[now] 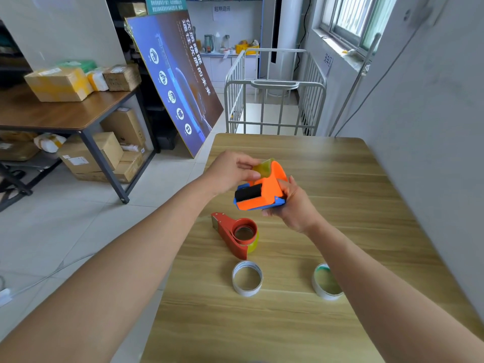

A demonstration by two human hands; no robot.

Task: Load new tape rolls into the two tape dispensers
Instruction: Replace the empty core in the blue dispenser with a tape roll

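Observation:
An orange and blue tape dispenser (262, 195) is held above the wooden table (340, 184) by my right hand (290, 205), which grips its right side. My left hand (233, 171) pinches a yellowish tape roll (263, 167) at the dispenser's top left. A red tape dispenser (233, 233) with a yellowish roll in it lies flat on the table just below. Nearer to me lie two white cardboard cores: one (247, 277) in the middle, the other (326, 281) partly hidden behind my right forearm.
A white wall runs along the table's right side. A white metal cage trolley (275, 100) stands beyond the table's far edge. To the left are a leaning poster board (178, 82) and a brown desk (65, 111) with parcels on and under it.

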